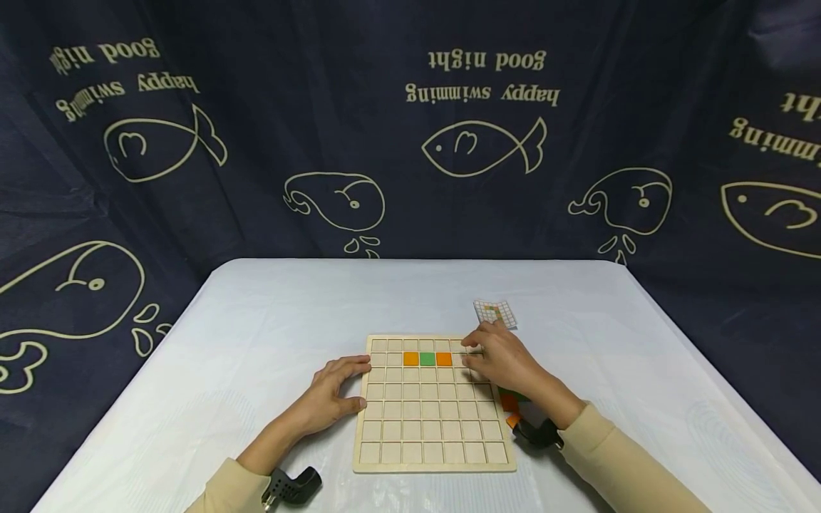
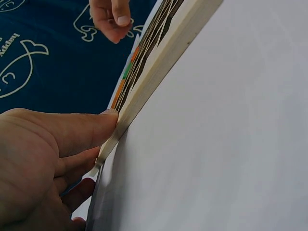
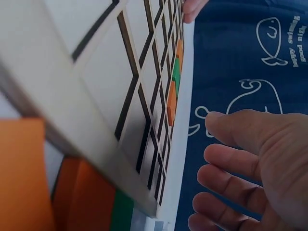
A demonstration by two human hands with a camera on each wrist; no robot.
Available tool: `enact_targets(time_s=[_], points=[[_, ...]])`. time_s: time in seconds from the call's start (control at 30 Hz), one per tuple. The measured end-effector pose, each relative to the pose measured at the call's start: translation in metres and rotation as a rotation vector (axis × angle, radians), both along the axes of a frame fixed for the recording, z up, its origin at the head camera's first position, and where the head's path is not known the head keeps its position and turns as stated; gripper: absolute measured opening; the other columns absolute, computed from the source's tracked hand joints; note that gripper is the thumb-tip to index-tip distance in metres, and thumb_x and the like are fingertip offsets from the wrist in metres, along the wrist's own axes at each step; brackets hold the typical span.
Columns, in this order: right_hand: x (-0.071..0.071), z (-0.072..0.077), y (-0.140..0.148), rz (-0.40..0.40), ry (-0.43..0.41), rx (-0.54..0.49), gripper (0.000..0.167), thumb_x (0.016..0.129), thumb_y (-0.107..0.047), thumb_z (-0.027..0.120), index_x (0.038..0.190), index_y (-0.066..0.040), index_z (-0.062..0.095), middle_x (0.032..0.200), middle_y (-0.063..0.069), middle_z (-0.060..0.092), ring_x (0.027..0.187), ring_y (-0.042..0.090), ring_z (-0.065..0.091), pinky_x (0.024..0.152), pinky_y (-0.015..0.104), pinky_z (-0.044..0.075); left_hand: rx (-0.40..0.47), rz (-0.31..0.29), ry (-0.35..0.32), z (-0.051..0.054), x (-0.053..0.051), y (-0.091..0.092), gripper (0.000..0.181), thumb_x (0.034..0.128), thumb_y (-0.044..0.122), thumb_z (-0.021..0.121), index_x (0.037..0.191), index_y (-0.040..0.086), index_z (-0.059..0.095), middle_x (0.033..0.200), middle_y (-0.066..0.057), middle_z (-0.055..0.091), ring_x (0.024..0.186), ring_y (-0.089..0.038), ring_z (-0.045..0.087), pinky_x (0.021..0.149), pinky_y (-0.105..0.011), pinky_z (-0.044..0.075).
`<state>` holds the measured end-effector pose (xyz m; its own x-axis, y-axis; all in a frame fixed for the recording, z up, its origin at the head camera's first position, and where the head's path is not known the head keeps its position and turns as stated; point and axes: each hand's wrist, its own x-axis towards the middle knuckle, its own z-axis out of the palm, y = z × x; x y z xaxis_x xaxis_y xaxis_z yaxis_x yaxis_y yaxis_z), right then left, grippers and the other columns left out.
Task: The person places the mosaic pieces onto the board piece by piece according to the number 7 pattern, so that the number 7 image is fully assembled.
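A square wooden grid board (image 1: 436, 468) lies flat on the table. Its second row from the far side holds an orange tile (image 1: 410, 359), a green tile (image 1: 427, 359) and another orange tile (image 1: 444, 359) side by side. My left hand (image 1: 327, 397) rests against the board's left edge, thumb and fingers touching the rim, as the left wrist view also shows. Over the board's far right corner hovers my right hand (image 1: 507, 360). In the right wrist view its fingers (image 3: 224, 185) are loosely bent and apart from the thumb, with nothing between them.
Loose orange tiles (image 1: 509, 403) and green ones (image 3: 121, 211) lie beside the board's right edge, partly hidden under the right wrist. A card with a printed colored grid (image 1: 504, 312) lies beyond the far right corner. White cloth (image 1: 288, 306) covers the table; a dark printed curtain hangs behind.
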<state>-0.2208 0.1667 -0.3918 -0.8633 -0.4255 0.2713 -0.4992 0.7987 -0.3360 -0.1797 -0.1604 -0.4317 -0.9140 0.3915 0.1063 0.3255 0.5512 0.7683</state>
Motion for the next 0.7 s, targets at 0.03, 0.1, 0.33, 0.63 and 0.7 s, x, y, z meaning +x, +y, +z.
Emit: enact_targets(time_s=[0.03,0.1,0.33,0.63,0.7], points=[[0.001,0.0,0.001,0.001,0.001,-0.004,0.026,0.081,-0.021,0.072,0.103,-0.007,0.07,0.098,0.004,0.064,0.095,0.025,0.056,0.108,0.055,0.032,0.001,-0.001,-0.002,0.0,0.0,0.0,0.054,0.0801,0.012,0.071,0.131,0.007,0.053,0.147,-0.004,0.042,0.139,-0.03,0.028,0.109,-0.054,0.011],[0.003,0.001,0.005,0.004,0.003,-0.008,0.026,0.081,-0.021,0.072,0.103,-0.006,0.07,0.099,0.004,0.064,0.098,0.026,0.057,0.11,0.057,0.028,0.002,0.0,-0.003,0.0,0.0,0.0,0.054,0.0801,0.012,0.072,0.131,0.007,0.053,0.147,-0.004,0.041,0.14,-0.03,0.027,0.109,-0.054,0.011],[0.009,-0.001,0.016,-0.001,0.024,0.011,0.025,0.082,-0.021,0.071,0.103,-0.008,0.069,0.099,0.002,0.062,0.097,0.024,0.055,0.093,0.048,0.045,0.003,-0.001,0.001,-0.001,0.0,0.0,0.054,0.0799,0.013,0.072,0.13,0.007,0.054,0.147,-0.004,0.042,0.14,-0.03,0.028,0.109,-0.054,0.011],[0.019,0.0,0.028,-0.04,0.011,0.019,0.027,0.081,-0.025,0.072,0.103,-0.01,0.07,0.099,0.001,0.063,0.098,0.023,0.054,0.081,0.044,0.048,-0.003,-0.003,0.001,-0.001,0.0,0.0,0.054,0.0802,0.014,0.072,0.131,0.007,0.053,0.148,-0.004,0.041,0.14,-0.03,0.028,0.109,-0.054,0.012],[0.021,-0.001,0.03,-0.044,0.012,0.02,0.026,0.081,-0.024,0.073,0.102,-0.009,0.07,0.097,0.0,0.063,0.095,0.022,0.054,0.081,0.043,0.048,-0.002,-0.003,0.0,-0.001,0.0,0.0,0.054,0.0803,0.014,0.072,0.131,0.007,0.053,0.148,-0.004,0.041,0.14,-0.03,0.028,0.109,-0.054,0.012]])
